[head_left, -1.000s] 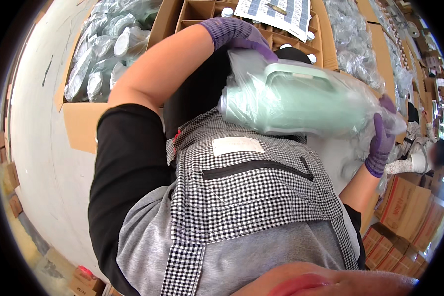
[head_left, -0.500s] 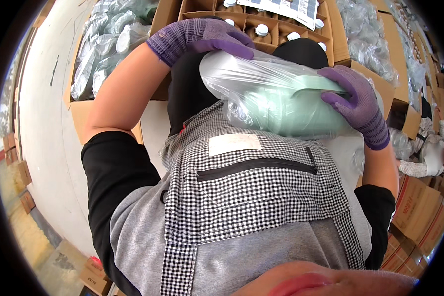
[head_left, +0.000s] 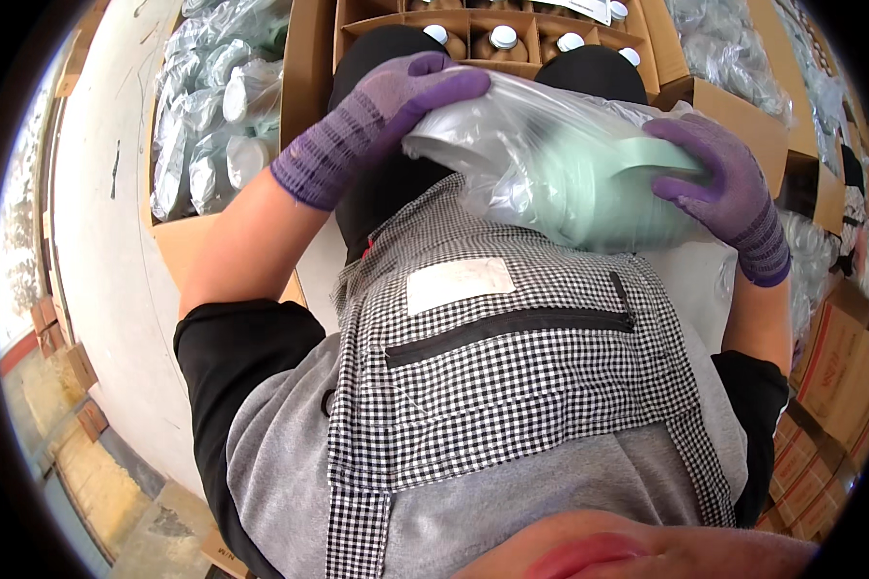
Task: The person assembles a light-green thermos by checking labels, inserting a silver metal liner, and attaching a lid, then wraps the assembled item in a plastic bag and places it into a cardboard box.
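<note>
I hold a pale green jug wrapped in a clear plastic bag (head_left: 570, 164) against my chest, above my checked apron. My left hand (head_left: 377, 125), in a purple glove, grips the bag's upper left end. My right hand (head_left: 724, 188), also gloved in purple, presses on the jug's right side near its handle. Both hands are closed on the bagged jug.
A divided cardboard box (head_left: 492, 39) with capped brown bottles lies just beyond the jug. An open carton (head_left: 212, 125) of more plastic-wrapped items stands at the left on the pale floor. More cartons (head_left: 840, 367) and bagged goods are stacked at the right.
The bagged jug has shifted left and nearer to my chest. My left hand moved down onto the bag's end, and my right hand came up onto the jug's right side.
</note>
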`<state>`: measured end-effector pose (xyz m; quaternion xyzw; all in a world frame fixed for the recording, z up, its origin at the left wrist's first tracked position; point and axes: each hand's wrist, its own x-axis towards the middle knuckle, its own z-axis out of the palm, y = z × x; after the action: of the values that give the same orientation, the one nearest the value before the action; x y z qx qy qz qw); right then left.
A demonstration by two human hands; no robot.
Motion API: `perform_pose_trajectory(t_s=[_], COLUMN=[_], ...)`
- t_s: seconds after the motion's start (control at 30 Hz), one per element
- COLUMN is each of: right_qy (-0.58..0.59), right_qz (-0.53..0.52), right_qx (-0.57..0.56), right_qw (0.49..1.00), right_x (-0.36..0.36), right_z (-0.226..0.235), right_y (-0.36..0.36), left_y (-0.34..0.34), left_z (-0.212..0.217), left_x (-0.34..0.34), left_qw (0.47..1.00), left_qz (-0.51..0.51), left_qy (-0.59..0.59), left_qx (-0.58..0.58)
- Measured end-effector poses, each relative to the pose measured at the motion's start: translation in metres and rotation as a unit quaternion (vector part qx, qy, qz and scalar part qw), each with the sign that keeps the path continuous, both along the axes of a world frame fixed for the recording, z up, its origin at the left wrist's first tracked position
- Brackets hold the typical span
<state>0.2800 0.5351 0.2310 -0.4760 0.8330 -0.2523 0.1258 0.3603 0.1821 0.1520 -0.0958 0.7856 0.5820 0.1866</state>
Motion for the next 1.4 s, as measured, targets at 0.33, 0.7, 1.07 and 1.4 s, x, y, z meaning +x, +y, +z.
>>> perform_pose_trajectory(t_s=[0.33,0.7,1.07,1.4], right_qy=[0.057,0.039,0.094,0.002], right_qz=[-0.004,-0.049,-0.078,-0.029], right_qx=[0.007,-0.047,0.029,0.005], right_qw=[0.998,0.997,0.992,1.000], right_x=[0.008,0.001,0.014,0.002], right_z=[-0.011,-0.018,-0.017,-0.009], right_y=[0.005,0.021,0.023,0.025], left_y=[0.017,0.018,0.045,0.046], left_z=[-0.022,0.019,-0.008,-0.047], left_x=[-0.056,-0.049,-0.064,-0.100], left_qw=[0.993,0.968,0.943,0.846], left_qz=[-0.015,-0.048,-0.332,-0.453], left_qy=[0.112,0.038,-0.012,-0.275], left_qx=[-0.037,0.245,0.024,0.065])
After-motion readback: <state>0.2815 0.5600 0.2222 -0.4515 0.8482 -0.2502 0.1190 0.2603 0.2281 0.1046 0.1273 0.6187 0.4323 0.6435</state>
